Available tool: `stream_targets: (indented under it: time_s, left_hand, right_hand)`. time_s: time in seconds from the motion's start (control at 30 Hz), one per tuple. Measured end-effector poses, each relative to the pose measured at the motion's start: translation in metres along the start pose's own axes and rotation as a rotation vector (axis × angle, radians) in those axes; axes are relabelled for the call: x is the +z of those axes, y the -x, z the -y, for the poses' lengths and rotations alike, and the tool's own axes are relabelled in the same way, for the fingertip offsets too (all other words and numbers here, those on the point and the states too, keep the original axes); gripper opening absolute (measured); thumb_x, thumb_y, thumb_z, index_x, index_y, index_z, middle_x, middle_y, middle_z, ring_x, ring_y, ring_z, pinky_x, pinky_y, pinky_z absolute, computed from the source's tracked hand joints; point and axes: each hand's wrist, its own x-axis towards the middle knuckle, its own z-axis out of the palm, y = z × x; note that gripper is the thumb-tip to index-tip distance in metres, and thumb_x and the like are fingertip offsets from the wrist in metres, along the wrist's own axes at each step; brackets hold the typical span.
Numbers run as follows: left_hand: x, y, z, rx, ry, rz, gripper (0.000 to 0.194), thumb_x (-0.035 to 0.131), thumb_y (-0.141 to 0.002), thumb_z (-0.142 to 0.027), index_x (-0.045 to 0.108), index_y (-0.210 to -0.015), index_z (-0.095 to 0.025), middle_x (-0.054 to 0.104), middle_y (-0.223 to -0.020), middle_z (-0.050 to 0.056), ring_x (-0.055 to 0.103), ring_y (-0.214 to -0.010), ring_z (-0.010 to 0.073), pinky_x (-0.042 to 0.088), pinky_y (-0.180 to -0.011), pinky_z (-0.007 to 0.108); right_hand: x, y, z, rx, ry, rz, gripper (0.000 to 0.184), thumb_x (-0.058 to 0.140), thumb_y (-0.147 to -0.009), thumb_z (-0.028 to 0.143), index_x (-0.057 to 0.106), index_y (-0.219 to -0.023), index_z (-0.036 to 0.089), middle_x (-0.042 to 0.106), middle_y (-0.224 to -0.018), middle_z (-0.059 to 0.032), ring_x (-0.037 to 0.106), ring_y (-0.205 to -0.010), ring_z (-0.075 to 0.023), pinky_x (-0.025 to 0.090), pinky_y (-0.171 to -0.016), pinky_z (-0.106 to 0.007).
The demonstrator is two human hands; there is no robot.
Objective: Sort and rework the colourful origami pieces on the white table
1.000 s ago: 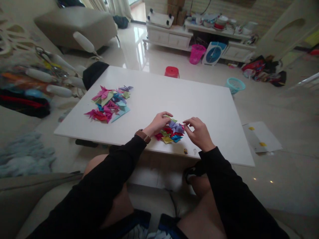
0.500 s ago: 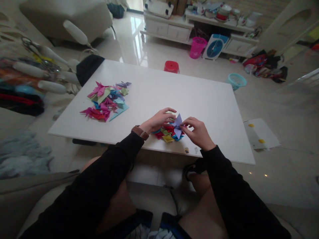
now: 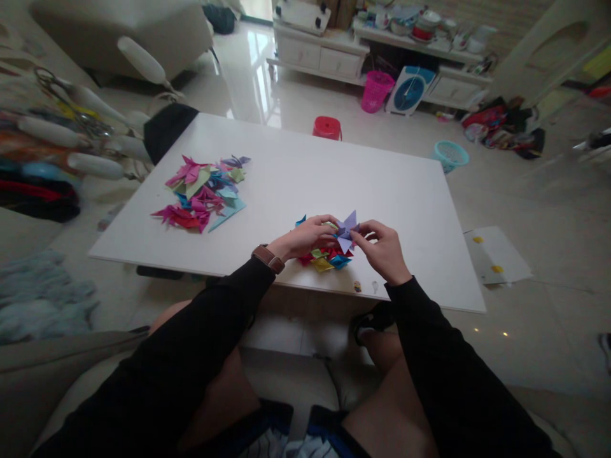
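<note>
A purple origami crane (image 3: 347, 231) with spread wings is held just above the table's near side. My right hand (image 3: 386, 249) pinches its right end between thumb and fingers. From the left, my left hand (image 3: 309, 238) has its curled fingers closed at the crane's other side; its thumb contact is partly hidden. Beneath both hands lies a small pile of folded papers (image 3: 323, 264) in yellow, red, green and blue, partly covered by my left hand. Farther left on the table rests a larger heap of paper cranes (image 3: 203, 196) in pink, green, blue and purple.
The white table (image 3: 286, 172) has two small stickers near its front edge. Beyond it stand a red stool (image 3: 327, 127), a pink basket (image 3: 377, 92), a blue fan (image 3: 410, 90) and a light-blue basket (image 3: 449, 156). A black chair back (image 3: 167, 132) touches the left corner.
The purple crane has risen slightly and shifted right, away from the small pile. My left hand has moved right, its fingers now closed at the crane.
</note>
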Motion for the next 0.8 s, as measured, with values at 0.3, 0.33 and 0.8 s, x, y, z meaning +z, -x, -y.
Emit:
stream_targets:
  time_s: [0.3,0.33,0.8]
  left_hand:
    - [0.004,0.000,0.001,0.058,-0.034,-0.048,0.014,0.073,-0.090,-0.016,0.059,-0.093,-0.016,0.069,-0.078,0.000,0.066,-0.067,0.0095,0.051,-0.069,0.023]
    - [0.004,0.000,0.001,0.065,-0.048,-0.054,0.015,0.074,-0.090,-0.017,0.059,-0.094,-0.017,0.069,-0.077,0.000,0.066,-0.066,0.0098,0.051,-0.068,0.024]
    - [-0.009,-0.010,0.009,0.113,-0.171,-0.021,0.018,0.084,-0.080,-0.027,0.074,-0.084,-0.012,0.072,-0.082,0.004,0.063,-0.072,0.0089,0.047,-0.072,0.024]
  right_hand:
    - [-0.001,0.000,0.001,-0.123,0.048,0.045,0.010,0.071,-0.090,0.028,0.076,-0.087,0.021,0.071,-0.085,-0.0043,0.065,-0.076,-0.0180,0.052,-0.070,-0.034]
    - [-0.001,0.001,0.001,-0.138,0.049,0.055,0.010,0.070,-0.090,0.028,0.077,-0.087,0.021,0.071,-0.086,-0.0047,0.065,-0.077,-0.0183,0.052,-0.070,-0.034]
    - [-0.005,-0.003,0.004,0.026,-0.113,-0.109,0.022,0.069,-0.092,0.044,0.072,-0.095,0.022,0.071,-0.086,-0.0029,0.066,-0.080,-0.0182,0.049,-0.067,-0.031]
